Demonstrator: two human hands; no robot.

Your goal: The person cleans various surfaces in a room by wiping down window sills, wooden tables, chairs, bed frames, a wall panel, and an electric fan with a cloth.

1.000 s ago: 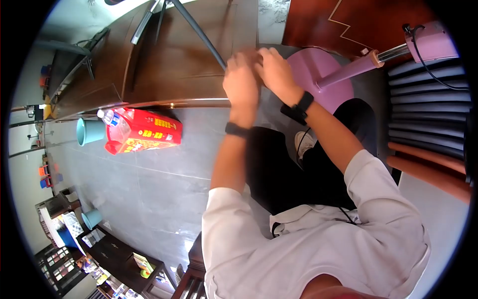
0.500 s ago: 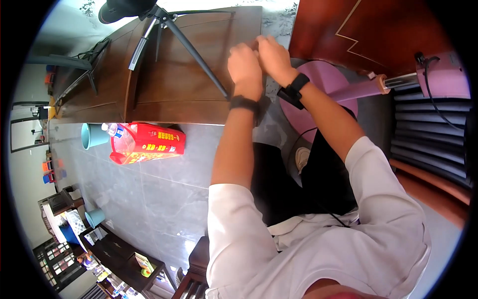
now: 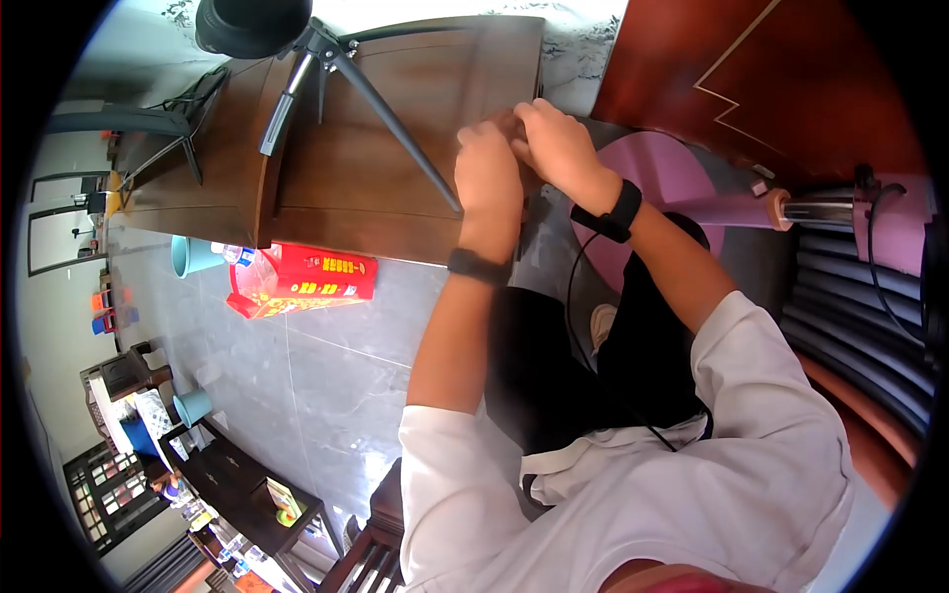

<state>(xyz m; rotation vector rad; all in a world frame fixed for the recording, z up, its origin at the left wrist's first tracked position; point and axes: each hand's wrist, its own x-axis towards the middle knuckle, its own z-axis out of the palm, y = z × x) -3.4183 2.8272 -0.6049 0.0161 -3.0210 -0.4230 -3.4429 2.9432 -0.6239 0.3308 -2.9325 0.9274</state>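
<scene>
At the near end of the brown wooden cabinet [image 3: 386, 212], both hands work close together. My left hand [image 3: 488, 168] has its fingers curled, with the knuckles towards me. Beside it, my right hand [image 3: 560, 146] is bent inward, thumb and fingers pinched together near the left fingertips. A small brownish patch shows between the fingertips; whether it is a held thing or the cabinet's edge I cannot make out. A dark band sits on each wrist. One leg of a black tripod [image 3: 390, 119] comes down just left of my left hand.
A red bag [image 3: 316, 282] and a light blue bin [image 3: 193, 257] stand on the grey tiled floor [image 3: 326, 376] to the left. A pink stand with a round base [image 3: 633, 163] is on the right, near a red-brown panel [image 3: 771, 89]. A black cable hangs by my legs.
The view has shifted slightly, so the hands appear lower and a little to the right. My right hand's fingers have shifted a little; both hands stay close together at the cabinet's end.
</scene>
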